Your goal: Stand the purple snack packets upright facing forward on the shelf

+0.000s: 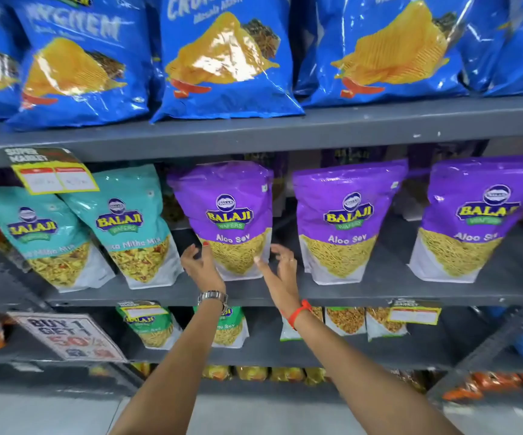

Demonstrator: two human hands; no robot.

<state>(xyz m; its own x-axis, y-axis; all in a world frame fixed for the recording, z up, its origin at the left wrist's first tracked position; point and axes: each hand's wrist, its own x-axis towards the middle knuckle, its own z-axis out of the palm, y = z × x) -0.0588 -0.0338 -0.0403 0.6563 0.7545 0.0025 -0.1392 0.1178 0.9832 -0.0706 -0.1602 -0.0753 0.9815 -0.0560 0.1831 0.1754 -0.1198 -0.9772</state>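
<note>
Three purple Aloo Sev packets stand upright, fronts forward, on the grey middle shelf (379,291). The left purple packet (225,208) is between my hands. My left hand (202,266) is at its lower left edge with fingers spread, thumb touching the packet. My right hand (280,271) is at its lower right corner, fingers apart and curled, holding nothing. The middle purple packet (345,215) and the right purple packet (480,215) stand apart to the right. More purple packets show dimly behind them.
Two teal mix packets (128,221) lean to the left of the purple ones. Blue chip bags (222,58) fill the shelf above. Green packets (150,321) and a promo sign (72,335) are on the shelf below. A price tag (54,177) hangs at upper left.
</note>
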